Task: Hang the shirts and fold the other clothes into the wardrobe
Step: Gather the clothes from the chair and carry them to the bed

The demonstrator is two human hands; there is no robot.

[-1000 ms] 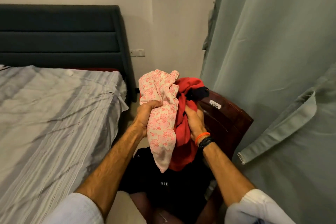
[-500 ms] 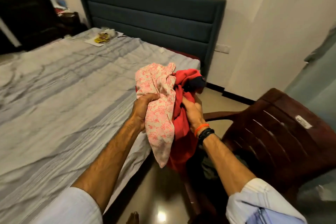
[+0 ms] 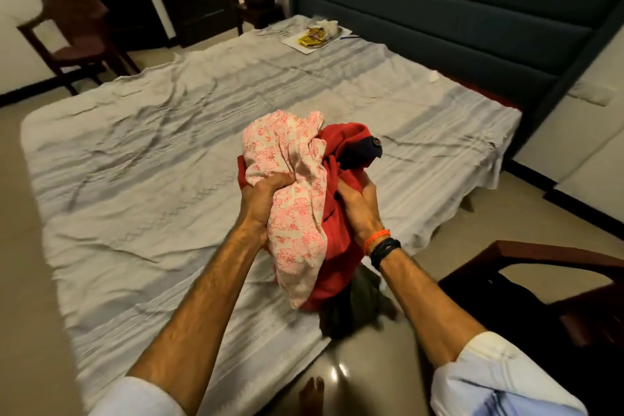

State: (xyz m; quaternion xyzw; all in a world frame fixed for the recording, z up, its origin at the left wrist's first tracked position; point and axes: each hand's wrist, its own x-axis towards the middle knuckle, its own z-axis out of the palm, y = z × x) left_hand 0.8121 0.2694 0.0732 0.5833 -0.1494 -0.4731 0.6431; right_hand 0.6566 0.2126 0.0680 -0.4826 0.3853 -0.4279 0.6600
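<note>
Both arms out in front, over the near edge of the bed. A bundle of clothes is held up between the hands, above the grey striped sheet.

Left hand: grip closed tight, fingers curled into the pink floral garment, which drapes down across the front of the bundle.

Right hand: grip also closed, fingers bunched into the red garment. Orange and black bands on that wrist.

A dark navy piece pokes out at the top of the red cloth. A dark olive garment hangs below the bundle, blurred, just off the mattress edge.

Dark teal headboard behind. A white sheet with small items lies at the far side of the bed. Brown chair at the right, another chair far left.
</note>
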